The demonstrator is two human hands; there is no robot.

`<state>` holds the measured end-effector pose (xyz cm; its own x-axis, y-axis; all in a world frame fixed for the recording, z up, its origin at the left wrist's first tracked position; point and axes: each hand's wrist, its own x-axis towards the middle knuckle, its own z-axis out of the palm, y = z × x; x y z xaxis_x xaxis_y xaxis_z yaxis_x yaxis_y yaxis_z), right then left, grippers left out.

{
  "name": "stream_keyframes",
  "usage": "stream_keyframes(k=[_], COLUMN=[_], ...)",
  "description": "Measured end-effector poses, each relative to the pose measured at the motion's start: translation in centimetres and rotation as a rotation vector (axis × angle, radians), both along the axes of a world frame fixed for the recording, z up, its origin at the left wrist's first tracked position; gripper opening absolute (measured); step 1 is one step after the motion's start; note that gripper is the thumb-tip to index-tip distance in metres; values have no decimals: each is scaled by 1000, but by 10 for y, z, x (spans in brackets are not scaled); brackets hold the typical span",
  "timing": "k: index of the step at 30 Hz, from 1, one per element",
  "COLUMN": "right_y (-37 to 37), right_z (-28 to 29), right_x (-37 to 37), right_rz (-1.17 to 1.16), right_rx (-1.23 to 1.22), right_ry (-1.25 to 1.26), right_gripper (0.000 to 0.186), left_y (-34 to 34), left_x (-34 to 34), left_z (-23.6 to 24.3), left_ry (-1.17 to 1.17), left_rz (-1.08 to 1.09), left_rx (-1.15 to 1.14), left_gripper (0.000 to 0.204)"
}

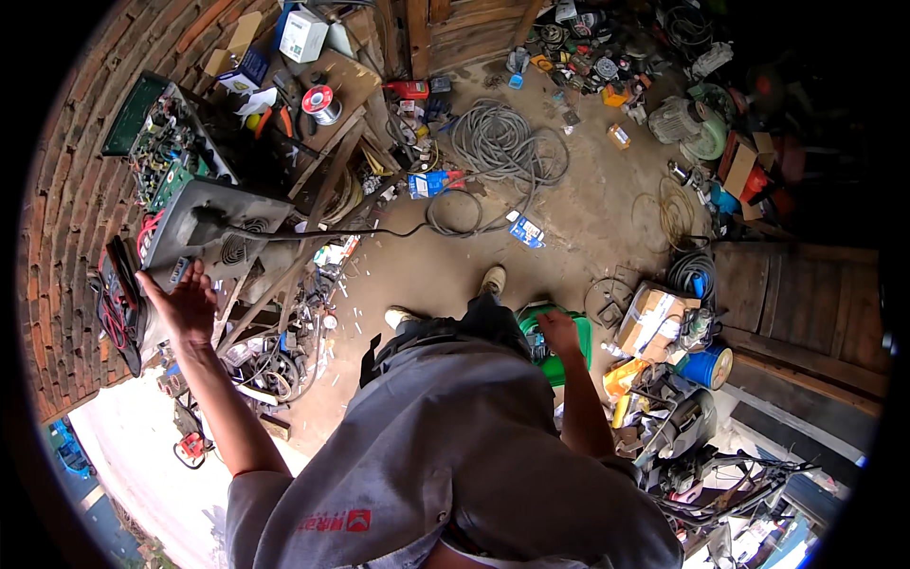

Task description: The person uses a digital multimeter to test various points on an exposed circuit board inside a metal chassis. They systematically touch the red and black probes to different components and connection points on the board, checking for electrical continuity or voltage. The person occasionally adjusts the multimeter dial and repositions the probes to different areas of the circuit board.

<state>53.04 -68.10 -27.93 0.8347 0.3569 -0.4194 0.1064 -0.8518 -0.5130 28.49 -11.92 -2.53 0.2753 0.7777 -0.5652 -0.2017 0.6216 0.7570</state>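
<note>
My left hand is raised at the near edge of a grey metal panel, thumb and fingers spread, holding nothing. I cannot tell whether the fingertips touch the panel. A round fan grille is set in it, and a thick black cable runs from it to the right. Behind the panel, an opened case shows circuit boards. My right hand hangs low in front of a green round tub; its fingers are mostly hidden behind the back of the hand.
A wooden bench carries a solder spool, pliers and boxes. Coiled grey cable lies on the floor ahead. Cartons, a blue drum and a motor stand on the right. Loose parts litter the floor near the bench legs.
</note>
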Motion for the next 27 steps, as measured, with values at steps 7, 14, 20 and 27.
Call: stream_keyframes(k=[7, 14, 20, 27], right_y=[-97, -162, -166, -156], right_z=[-65, -95, -92, -121], right_x=[56, 117, 135, 132], right_rz=[28, -412, -676, -596], right_rx=[-137, 136, 154, 160], right_ry=[88, 381, 592, 641], right_gripper=[44, 28, 19, 31], left_y=[32, 47, 35, 20], left_x=[-21, -42, -10, 3], left_z=[-8, -11, 4, -2], left_ry=[16, -312, -231, -66], left_rz=[28, 255, 427, 533], left_rx=[-83, -56, -178, -81], left_gripper=[111, 64, 103, 91])
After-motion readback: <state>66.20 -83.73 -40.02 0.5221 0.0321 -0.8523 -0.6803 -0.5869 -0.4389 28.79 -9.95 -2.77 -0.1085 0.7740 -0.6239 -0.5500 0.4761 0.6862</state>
